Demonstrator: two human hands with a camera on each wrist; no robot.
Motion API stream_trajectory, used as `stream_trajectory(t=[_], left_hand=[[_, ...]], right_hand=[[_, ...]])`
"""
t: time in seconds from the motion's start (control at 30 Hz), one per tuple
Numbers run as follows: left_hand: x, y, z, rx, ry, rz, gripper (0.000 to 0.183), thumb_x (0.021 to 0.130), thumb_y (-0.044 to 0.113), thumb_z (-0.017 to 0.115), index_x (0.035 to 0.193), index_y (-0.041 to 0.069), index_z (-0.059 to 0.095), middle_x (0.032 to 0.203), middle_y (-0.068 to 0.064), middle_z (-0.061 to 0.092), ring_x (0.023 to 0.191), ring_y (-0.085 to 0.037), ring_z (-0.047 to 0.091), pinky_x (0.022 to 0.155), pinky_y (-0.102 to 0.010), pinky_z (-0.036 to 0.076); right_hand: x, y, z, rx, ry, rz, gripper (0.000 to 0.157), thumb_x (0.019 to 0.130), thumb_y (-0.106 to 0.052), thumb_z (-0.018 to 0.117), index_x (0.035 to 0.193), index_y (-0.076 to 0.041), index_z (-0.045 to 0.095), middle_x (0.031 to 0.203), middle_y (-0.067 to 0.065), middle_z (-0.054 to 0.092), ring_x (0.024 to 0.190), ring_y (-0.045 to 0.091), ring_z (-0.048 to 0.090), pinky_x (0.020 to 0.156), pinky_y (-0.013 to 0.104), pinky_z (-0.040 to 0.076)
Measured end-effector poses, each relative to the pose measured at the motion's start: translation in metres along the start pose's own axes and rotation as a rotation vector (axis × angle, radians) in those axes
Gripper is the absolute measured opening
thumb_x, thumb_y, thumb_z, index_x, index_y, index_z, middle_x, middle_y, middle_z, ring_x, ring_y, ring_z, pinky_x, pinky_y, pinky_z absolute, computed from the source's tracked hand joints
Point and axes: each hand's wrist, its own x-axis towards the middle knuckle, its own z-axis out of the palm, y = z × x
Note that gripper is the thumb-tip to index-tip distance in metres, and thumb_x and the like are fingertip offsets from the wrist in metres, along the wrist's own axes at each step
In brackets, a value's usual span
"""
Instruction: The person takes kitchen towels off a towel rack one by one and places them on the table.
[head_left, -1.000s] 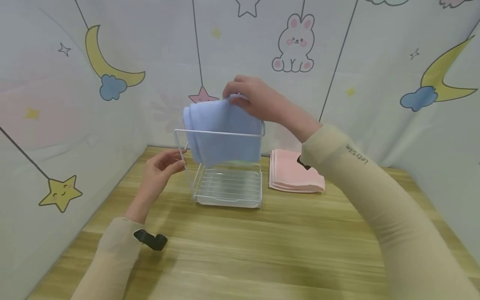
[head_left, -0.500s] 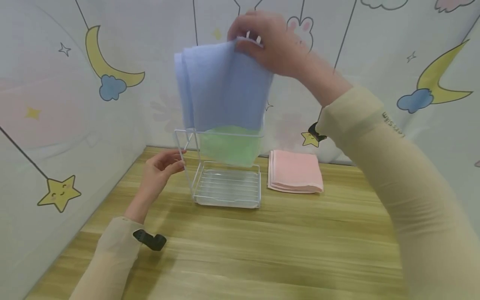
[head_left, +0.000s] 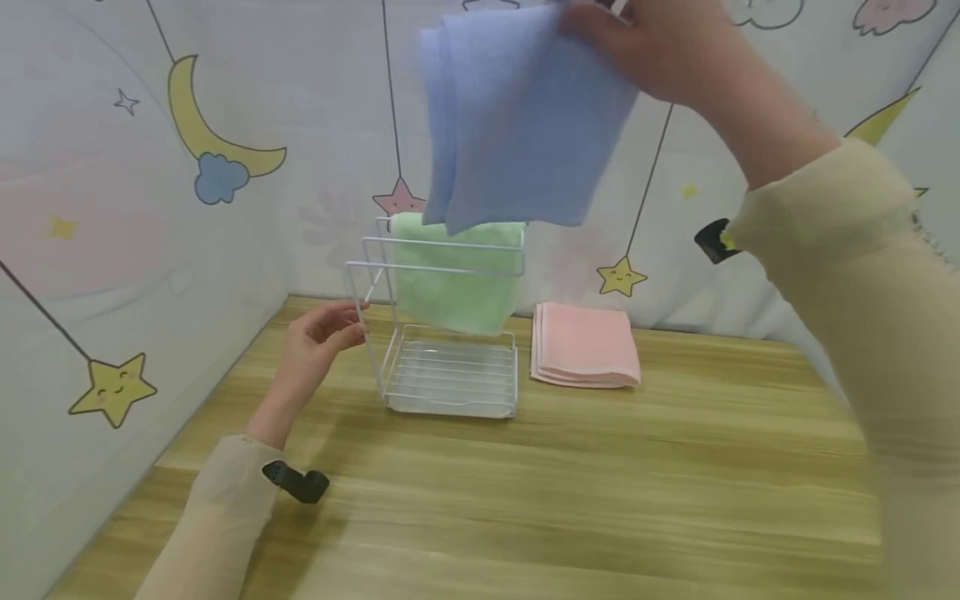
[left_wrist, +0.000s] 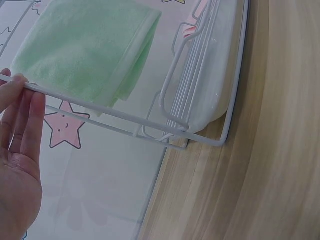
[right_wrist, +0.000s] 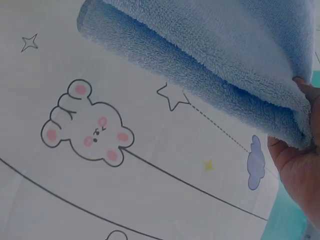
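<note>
A folded blue towel (head_left: 525, 125) hangs from my right hand (head_left: 667, 50), pinched at its top edge above the white wire rack (head_left: 435, 268). In the right wrist view its fluffy layers (right_wrist: 210, 55) droop from the thumb and fingers. My left hand (head_left: 318, 337) holds the rack's left front upright; in the left wrist view the thumb and fingers (left_wrist: 31, 120) pinch that white bar. Over the rack's rear bar drapes a green towel (head_left: 457, 279), its top partly behind the blue one. The two nearer bars carry nothing.
A folded pink towel (head_left: 585, 346) lies on the wooden table (head_left: 570, 492) right of the rack. The rack's base bears a wire grid over a pale tray (head_left: 450, 408). A patterned cloth wall (head_left: 315, 108) stands close behind.
My right hand has lifted the blue towel up off the rack, then carried it rightward, uncovering the green towel and the front bars. The left hand stays on the rack.
</note>
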Motion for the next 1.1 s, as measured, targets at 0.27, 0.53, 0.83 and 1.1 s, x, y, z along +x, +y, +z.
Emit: stream_trajectory(t=[0.27, 0.53, 0.83, 1.1], left_hand=[[0.001, -0.001, 0.0, -0.004, 0.006, 0.017, 0.029, 0.093, 0.003, 0.066, 0.12, -0.006, 0.063, 0.095, 0.01, 0.071, 0.085, -0.005, 0.068, 0.082, -0.02, 0.063], [-0.001, 0.0, -0.003, -0.014, 0.018, 0.024, 0.035, 0.092, 0.005, 0.068, 0.121, -0.012, 0.059, 0.094, 0.01, 0.071, 0.085, -0.003, 0.067, 0.082, -0.02, 0.063], [-0.002, -0.001, -0.001, -0.004, 0.007, 0.02, 0.028, 0.092, 0.004, 0.067, 0.119, -0.004, 0.064, 0.094, 0.009, 0.07, 0.084, -0.003, 0.067, 0.082, -0.02, 0.063], [-0.002, -0.001, -0.003, -0.024, 0.02, 0.029, 0.03, 0.092, 0.003, 0.067, 0.12, -0.007, 0.063, 0.093, 0.008, 0.07, 0.084, -0.003, 0.067, 0.082, -0.02, 0.063]], right_hand=[[-0.044, 0.034, -0.009, 0.011, -0.01, -0.102, 0.027, 0.103, -0.017, 0.052, 0.121, -0.005, 0.067, 0.12, 0.016, 0.064, 0.103, 0.032, 0.058, 0.081, 0.014, 0.044], [-0.093, 0.065, 0.002, 0.026, -0.009, -0.127, 0.015, 0.097, -0.007, 0.062, 0.108, -0.005, 0.071, 0.104, 0.013, 0.069, 0.085, -0.005, 0.043, 0.069, 0.012, 0.037], [-0.149, 0.106, 0.028, 0.076, -0.053, -0.139, 0.021, 0.085, 0.006, 0.072, 0.102, -0.007, 0.073, 0.093, 0.007, 0.069, 0.084, -0.017, 0.041, 0.066, 0.003, 0.038], [-0.19, 0.133, 0.052, 0.087, -0.122, -0.053, 0.025, 0.083, 0.004, 0.075, 0.1, -0.013, 0.073, 0.09, -0.002, 0.066, 0.081, -0.012, 0.043, 0.064, 0.005, 0.04]])
